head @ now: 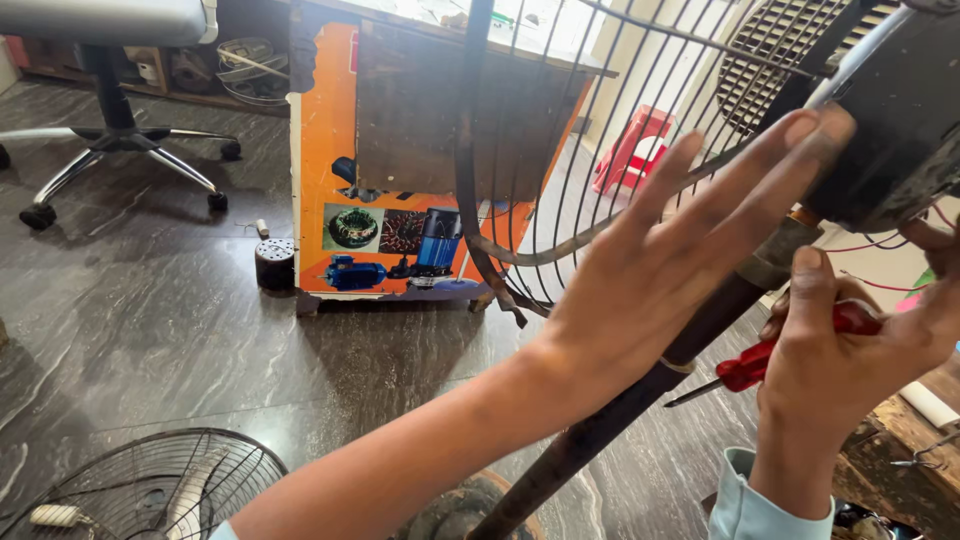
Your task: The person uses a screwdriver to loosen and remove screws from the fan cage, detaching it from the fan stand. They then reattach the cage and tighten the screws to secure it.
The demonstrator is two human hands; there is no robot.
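Note:
My left hand (pixel 670 260) reaches up with fingers spread flat against the dark motor housing (pixel 890 130) of a pedestal fan, just behind its wire rear guard (pixel 560 150). My right hand (pixel 850 350) is closed around a red-handled screwdriver (pixel 760 362), its metal tip pointing down-left near the fan's dark stand pole (pixel 620 410). Thin red wires (pixel 880 245) hang under the motor.
A detached wire fan guard (pixel 150 490) lies on the dark marble floor at bottom left. An orange counter (pixel 320 130) with pictures stands behind, a small black cylinder (pixel 274 264) beside it. An office chair base (pixel 120 150) is at far left, a red stool (pixel 635 145) beyond.

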